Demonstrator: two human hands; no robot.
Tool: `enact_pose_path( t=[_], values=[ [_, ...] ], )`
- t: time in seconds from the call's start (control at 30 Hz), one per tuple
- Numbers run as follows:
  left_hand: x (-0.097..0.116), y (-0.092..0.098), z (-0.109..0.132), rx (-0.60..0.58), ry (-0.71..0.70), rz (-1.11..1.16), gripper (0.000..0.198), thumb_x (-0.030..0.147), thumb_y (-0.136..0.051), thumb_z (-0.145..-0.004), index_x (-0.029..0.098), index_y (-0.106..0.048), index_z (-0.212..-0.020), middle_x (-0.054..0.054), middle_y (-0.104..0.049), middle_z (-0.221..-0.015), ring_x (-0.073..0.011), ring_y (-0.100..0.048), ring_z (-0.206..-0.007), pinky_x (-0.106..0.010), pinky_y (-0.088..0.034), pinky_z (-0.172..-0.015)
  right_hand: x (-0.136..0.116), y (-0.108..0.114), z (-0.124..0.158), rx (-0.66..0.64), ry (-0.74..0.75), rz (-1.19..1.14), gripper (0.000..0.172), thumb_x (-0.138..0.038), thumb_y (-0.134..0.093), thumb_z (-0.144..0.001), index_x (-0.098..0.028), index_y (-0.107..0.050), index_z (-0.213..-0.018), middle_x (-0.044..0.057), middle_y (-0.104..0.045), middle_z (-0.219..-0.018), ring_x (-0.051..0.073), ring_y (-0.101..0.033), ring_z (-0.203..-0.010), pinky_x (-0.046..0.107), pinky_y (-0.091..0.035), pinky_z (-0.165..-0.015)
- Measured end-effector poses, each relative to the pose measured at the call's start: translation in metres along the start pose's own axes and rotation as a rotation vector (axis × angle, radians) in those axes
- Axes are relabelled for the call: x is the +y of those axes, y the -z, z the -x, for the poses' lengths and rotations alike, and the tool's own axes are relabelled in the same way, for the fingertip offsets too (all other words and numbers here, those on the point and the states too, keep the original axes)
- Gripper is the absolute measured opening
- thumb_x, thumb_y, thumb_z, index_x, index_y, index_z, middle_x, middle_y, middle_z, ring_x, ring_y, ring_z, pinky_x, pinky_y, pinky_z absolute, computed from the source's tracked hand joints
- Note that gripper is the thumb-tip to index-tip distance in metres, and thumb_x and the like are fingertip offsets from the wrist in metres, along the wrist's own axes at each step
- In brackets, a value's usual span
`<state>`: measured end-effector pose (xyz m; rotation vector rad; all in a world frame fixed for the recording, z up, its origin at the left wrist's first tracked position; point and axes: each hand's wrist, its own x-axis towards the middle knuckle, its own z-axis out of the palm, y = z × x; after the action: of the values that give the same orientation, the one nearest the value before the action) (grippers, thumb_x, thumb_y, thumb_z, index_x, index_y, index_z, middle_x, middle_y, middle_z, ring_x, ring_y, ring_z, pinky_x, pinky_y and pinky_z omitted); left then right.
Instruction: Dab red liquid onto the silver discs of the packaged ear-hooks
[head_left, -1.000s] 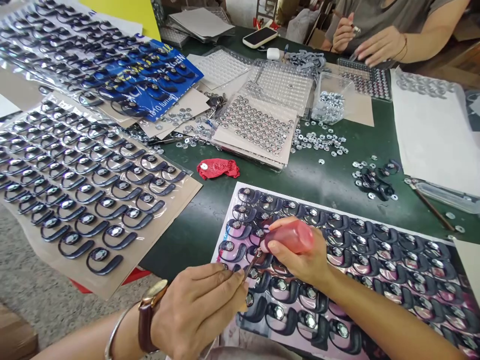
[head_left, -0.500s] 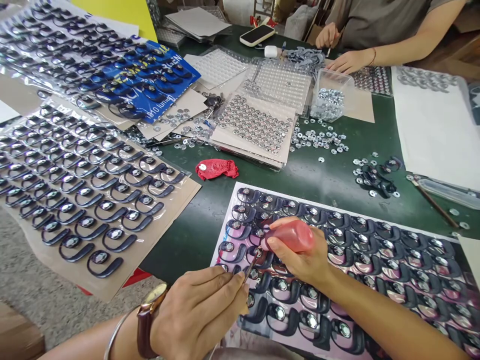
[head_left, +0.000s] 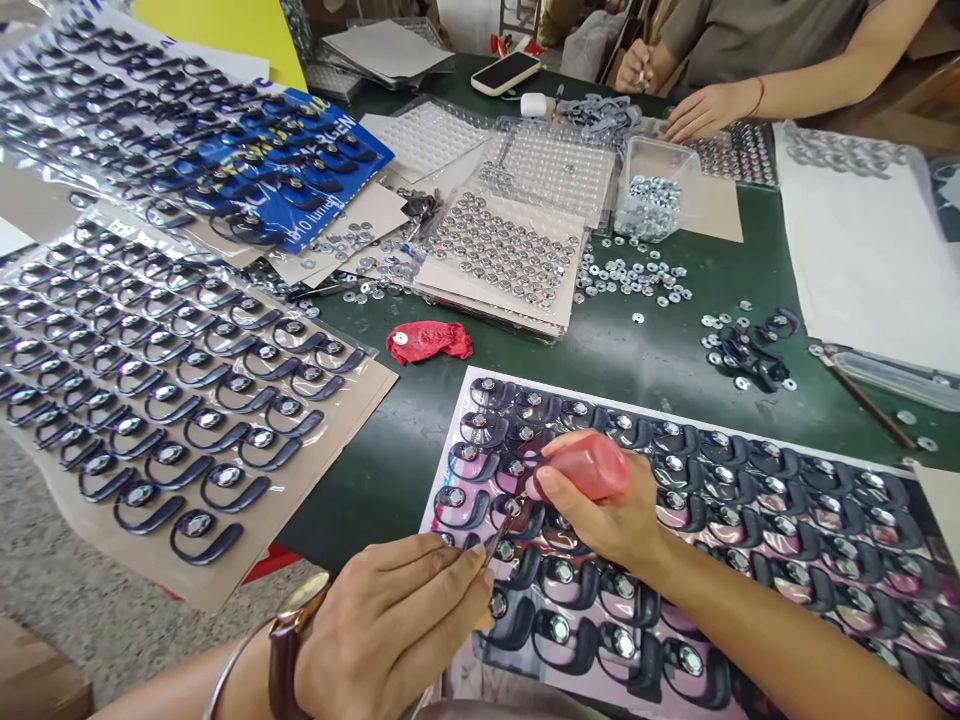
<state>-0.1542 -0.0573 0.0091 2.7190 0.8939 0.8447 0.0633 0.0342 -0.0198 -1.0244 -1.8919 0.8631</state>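
My right hand [head_left: 611, 500] is wrapped round a red squeeze bottle [head_left: 600, 468], its narrow end turned down and left. From between the closed fingers of my left hand [head_left: 397, 620] sticks a thin pointed tool [head_left: 496, 538], likely tweezers. Its tip and the bottle's end come close together over a dark hook-shaped piece with a shiny round centre [head_left: 516, 508]. Whether either touches the piece I cannot tell. Rows of such pieces lie on a printed sheet [head_left: 439, 500] under both hands, and my left fingers cover part of its left edge.
Two more sheets of hook pieces, one on brown card [head_left: 341, 420], one on blue print [head_left: 330, 205], lie left. Ahead are a red crumpled thing [head_left: 431, 342], a tray of round pieces [head_left: 495, 255], loose discs [head_left: 630, 275] and a clear box [head_left: 660, 200]. A co-worker's hands [head_left: 701, 112] are at far right.
The camera view has shifted slightly. My hands hold nearly the same position over the same piece, and the co-worker's hands have moved a little.
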Motion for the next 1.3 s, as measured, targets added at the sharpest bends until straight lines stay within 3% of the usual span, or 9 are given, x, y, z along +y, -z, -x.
enact_pose_path(
  t=[0.2,0.43,0.6,1.0,1.23,1.3],
  values=[
    [0.0,0.002,0.0,-0.005,0.002,0.01,0.036,0.014,-0.032,-0.095,0.001,-0.066,-0.099,-0.016,-0.071,-0.097,-0.0209,-0.07,-0.084,-0.03,-0.06,-0.076,-0.001,-0.001,-0.001,-0.018,0.021,-0.004,0.014,-0.03,-0.064,-0.08,-0.019,-0.063,-0.072,0.001,-0.069,-0.071,0.01,-0.063,-0.052,0.021,-0.051,-0.052],
    [-0.003,0.005,-0.011,0.004,0.047,0.09,0.03,0.012,-0.038,-0.093,0.0,-0.064,-0.098,-0.016,-0.071,-0.09,-0.0202,-0.07,-0.079,-0.03,-0.06,-0.072,-0.002,0.003,0.001,-0.087,-0.04,0.042,0.019,-0.032,-0.059,-0.084,-0.017,-0.062,-0.073,-0.001,-0.065,-0.054,0.012,-0.06,-0.046,0.024,-0.049,-0.05],
    [-0.003,0.002,-0.01,0.033,0.065,0.098,0.025,0.011,-0.042,-0.09,0.001,-0.064,-0.097,-0.016,-0.071,-0.089,-0.0198,-0.07,-0.076,-0.03,-0.06,-0.07,0.0,0.004,0.005,-0.086,-0.086,-0.002,0.018,-0.032,-0.06,-0.083,-0.017,-0.061,-0.073,-0.001,-0.064,-0.053,0.012,-0.06,-0.046,0.024,-0.049,-0.049],
    [-0.005,0.0,0.0,0.043,0.124,0.133,0.025,0.005,-0.05,-0.078,0.004,-0.064,-0.1,-0.015,-0.071,-0.097,-0.0192,-0.068,-0.076,-0.032,-0.058,-0.067,-0.002,0.002,0.004,-0.05,-0.01,0.014,0.014,-0.029,-0.062,-0.082,-0.017,-0.062,-0.074,-0.001,-0.065,-0.058,0.01,-0.06,-0.046,0.022,-0.049,-0.048],
    [-0.011,-0.005,0.002,0.129,0.294,0.29,0.029,0.001,-0.052,-0.078,0.009,-0.063,-0.104,-0.009,-0.071,-0.093,-0.0154,-0.066,-0.075,-0.027,-0.053,-0.063,-0.002,-0.003,0.007,-0.015,0.204,0.011,0.011,-0.027,-0.068,-0.077,-0.019,-0.061,-0.076,0.002,-0.07,-0.071,0.012,-0.066,-0.057,0.02,-0.052,-0.052],
    [-0.013,-0.006,0.002,0.147,0.339,0.325,0.027,0.002,-0.054,-0.079,0.011,-0.063,-0.103,-0.008,-0.071,-0.092,-0.0142,-0.066,-0.075,-0.026,-0.052,-0.064,-0.008,0.002,0.005,-0.024,0.159,-0.025,0.014,-0.029,-0.07,-0.075,-0.019,-0.061,-0.079,0.001,-0.07,-0.072,0.013,-0.066,-0.056,0.021,-0.052,-0.052]
  ],
)
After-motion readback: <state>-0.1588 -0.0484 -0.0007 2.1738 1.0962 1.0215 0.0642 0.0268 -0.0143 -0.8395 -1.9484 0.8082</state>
